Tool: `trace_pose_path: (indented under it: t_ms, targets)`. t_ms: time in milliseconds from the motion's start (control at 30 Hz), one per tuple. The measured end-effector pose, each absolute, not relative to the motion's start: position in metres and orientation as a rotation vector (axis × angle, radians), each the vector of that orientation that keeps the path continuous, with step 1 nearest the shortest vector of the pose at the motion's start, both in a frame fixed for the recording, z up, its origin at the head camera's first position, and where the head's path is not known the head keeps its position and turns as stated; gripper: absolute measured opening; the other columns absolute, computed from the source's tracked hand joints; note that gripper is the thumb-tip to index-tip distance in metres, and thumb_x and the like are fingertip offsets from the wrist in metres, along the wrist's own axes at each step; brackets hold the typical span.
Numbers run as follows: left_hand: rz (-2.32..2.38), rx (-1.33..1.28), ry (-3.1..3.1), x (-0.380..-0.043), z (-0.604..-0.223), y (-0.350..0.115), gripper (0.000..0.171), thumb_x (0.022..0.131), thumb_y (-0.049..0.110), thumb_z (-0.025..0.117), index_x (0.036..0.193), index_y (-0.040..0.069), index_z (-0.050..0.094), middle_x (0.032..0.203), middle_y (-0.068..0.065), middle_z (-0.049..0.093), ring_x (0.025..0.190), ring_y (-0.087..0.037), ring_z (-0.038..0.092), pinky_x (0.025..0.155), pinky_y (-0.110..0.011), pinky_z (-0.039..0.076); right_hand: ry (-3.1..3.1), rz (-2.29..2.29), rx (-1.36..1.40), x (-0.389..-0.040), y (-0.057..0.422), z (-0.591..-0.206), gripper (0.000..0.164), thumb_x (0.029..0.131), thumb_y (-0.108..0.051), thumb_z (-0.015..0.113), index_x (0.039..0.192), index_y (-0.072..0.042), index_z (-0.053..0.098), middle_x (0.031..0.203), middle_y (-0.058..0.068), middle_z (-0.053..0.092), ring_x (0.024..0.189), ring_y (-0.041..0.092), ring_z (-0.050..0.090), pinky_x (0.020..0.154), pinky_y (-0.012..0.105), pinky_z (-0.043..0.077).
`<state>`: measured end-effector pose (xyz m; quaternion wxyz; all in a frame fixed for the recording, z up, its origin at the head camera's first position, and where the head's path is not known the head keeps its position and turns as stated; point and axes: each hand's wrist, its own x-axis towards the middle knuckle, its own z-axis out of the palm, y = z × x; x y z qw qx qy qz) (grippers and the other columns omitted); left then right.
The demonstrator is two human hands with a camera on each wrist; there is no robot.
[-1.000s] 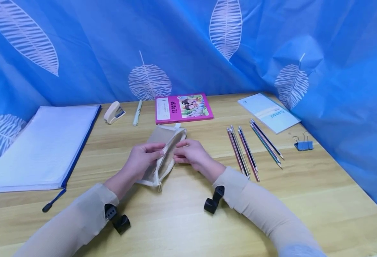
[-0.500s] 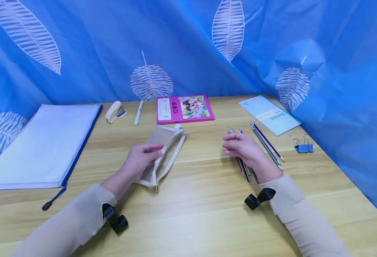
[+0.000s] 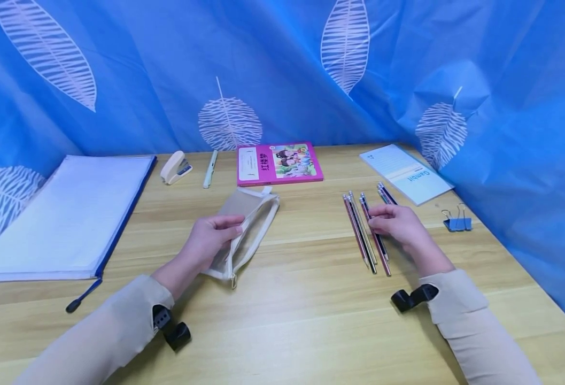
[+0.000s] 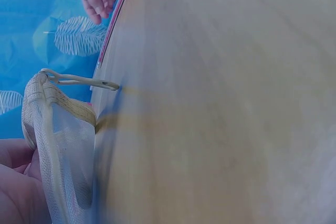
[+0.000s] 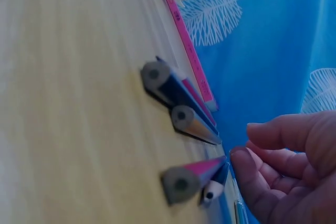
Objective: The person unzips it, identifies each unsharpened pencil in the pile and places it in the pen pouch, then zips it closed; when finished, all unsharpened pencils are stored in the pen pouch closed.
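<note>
My left hand [image 3: 210, 238] pinches the near side of a mesh zip pouch [image 3: 240, 201], which lies with its mouth spread apart. In the left wrist view the zipper pull [image 4: 84, 81] hangs off the pouch's corner. My right hand [image 3: 400, 224], fingers loosely bent, hovers at the pencils. Several striped pencils [image 3: 357, 230] lie side by side to its left, their eraser ends pointing away. Another bunch of pencils [image 3: 387, 193] is mostly hidden behind the right hand. From the right wrist, a gap shows between thumb and forefinger [image 5: 243, 163], beside the pencil ends [image 5: 181, 179].
A white zip folder [image 3: 66, 219] lies at left. Along the back are a stapler [image 3: 173, 167], a pale green pen [image 3: 210, 169] and a pink book [image 3: 280, 163]. A pale notebook [image 3: 404, 174] and a blue binder clip [image 3: 457, 223] lie at right, near the blue curtain [image 3: 282, 69].
My right hand has let go of the pouch's mouth and moved right, passing over the left pencils to the right bunch. My left hand keeps its pinch on the pouch.
</note>
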<state>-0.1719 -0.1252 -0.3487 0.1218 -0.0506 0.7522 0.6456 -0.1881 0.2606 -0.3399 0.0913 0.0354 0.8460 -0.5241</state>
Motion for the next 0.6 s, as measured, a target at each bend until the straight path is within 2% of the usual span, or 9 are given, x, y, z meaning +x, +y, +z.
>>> trace_pose_path:
  t_ms: [100,233,400,600]
  targets:
    - [1.887,-0.144,2.197,-0.1716,-0.3485,-0.1252,0.035,0.088,0.006,0.061,0.123,0.002,0.058,0.125,-0.016,0.057,0.092,-0.006,0.059,0.083,-0.024,0.051,2.537,-1.494,0.106,-0.1893,0.2633,-0.342,0.043,0.088,-0.006,0.059,0.125,0.011,0.047,0.118,0.027,0.055,0.08,0.002,0.061,0.077,0.019,0.052]
    - [1.879,-0.139,2.205,-0.172,-0.3493,-0.1254,0.035,0.088,0.006,0.061,0.123,0.003,0.058,0.125,-0.016,0.057,0.093,-0.007,0.059,0.082,-0.024,0.051,2.619,-1.346,0.11,-0.1909,0.2652,-0.343,0.042,0.087,-0.01,0.06,0.125,0.006,0.05,0.119,0.025,0.056,0.089,0.011,0.06,0.082,0.023,0.049]
    - [1.884,-0.141,2.202,-0.1736,-0.351,-0.1254,0.035,0.088,0.006,0.061,0.122,0.003,0.058,0.119,-0.014,0.062,0.089,-0.005,0.059,0.079,-0.022,0.051,2.75,-1.152,0.077,-0.1928,0.2642,-0.3415,0.041,0.084,-0.012,0.064,0.121,0.003,0.055,0.109,0.02,0.062,0.097,0.027,0.058,0.088,0.037,0.046]
    - [1.88,-0.146,2.205,-0.1739,-0.352,-0.1255,0.035,0.087,0.006,0.062,0.122,0.003,0.059,0.119,-0.013,0.062,0.088,-0.004,0.058,0.077,-0.021,0.051,2.93,-0.818,-0.032,-0.194,0.2594,-0.3384,0.041,0.08,-0.019,0.068,0.116,0.0,0.062,0.096,0.014,0.067,0.093,0.029,0.057,0.084,0.045,0.044]
